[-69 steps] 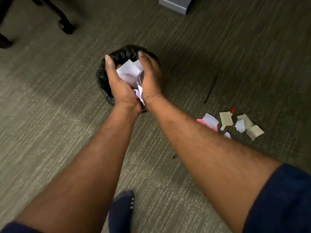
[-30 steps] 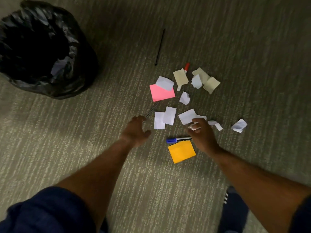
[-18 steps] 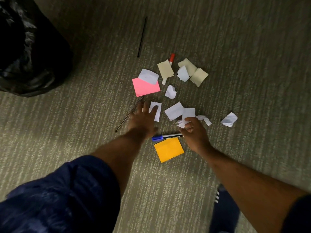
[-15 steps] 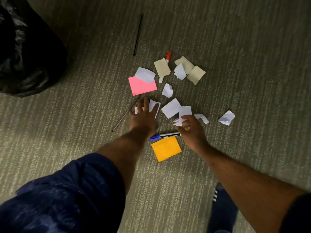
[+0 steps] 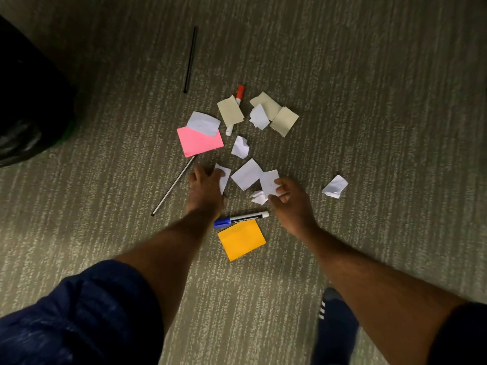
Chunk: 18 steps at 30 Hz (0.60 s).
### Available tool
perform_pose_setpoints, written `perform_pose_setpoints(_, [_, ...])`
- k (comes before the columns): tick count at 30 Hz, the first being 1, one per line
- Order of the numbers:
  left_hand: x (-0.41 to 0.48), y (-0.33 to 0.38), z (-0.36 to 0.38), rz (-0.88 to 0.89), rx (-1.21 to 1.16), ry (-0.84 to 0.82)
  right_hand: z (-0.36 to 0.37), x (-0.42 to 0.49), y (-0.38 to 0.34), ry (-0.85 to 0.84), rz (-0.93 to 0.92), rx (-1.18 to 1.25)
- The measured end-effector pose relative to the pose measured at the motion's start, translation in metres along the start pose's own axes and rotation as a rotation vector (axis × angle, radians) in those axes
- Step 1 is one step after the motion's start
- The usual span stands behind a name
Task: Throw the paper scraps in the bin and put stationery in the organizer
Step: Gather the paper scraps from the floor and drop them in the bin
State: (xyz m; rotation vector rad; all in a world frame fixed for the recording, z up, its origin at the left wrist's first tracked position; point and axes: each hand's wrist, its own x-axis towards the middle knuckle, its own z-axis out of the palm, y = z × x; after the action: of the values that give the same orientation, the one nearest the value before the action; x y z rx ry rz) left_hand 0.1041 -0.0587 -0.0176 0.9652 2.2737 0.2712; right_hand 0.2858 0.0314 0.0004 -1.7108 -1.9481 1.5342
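Paper scraps lie scattered on the carpet: white pieces [image 5: 247, 174], beige pieces [image 5: 230, 111], a pink note [image 5: 200, 142] and an orange note [image 5: 242, 240]. My left hand [image 5: 205, 192] presses on a white scrap [image 5: 224, 176], fingers curled over it. My right hand [image 5: 291, 204] pinches another white scrap [image 5: 269, 182]. A blue-capped marker [image 5: 241, 219] lies between my wrists. A red-capped marker [image 5: 238, 97] is partly under a beige scrap. A grey pencil [image 5: 173, 188] and a thin black stick [image 5: 190, 59] lie to the left. The black-bagged bin [image 5: 25, 106] is at the left edge.
A lone crumpled white scrap [image 5: 335, 186] lies to the right. My socked foot [image 5: 332, 322] stands at the lower right. Striped grey-green carpet [image 5: 382, 101] covers the floor all around. No organizer is in view.
After dropping a handful into the bin, I turned to the pile on the floor. Both hands reached forward; the left landed on a white scrap and the right closed on another.
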Motion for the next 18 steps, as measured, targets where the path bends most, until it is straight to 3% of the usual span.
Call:
perform_pose_setpoints(7, [0.007, 0.008, -0.002, -0.193, -0.255, 0.024, -0.002, 0.001, 0.001, 0.029, -0.009, 0.012])
perform_pose_setpoints(15, [0.002, 0.012, -0.017, -0.089, -0.549, 0.074, 0.003, 0.0, -0.014, 0.072, -0.058, 0.016])
perform_pose_setpoints(18, [0.001, 0.02, -0.017, -0.045, -0.682, 0.044, 0.008, 0.002, -0.029, -0.019, 0.012, 0.105])
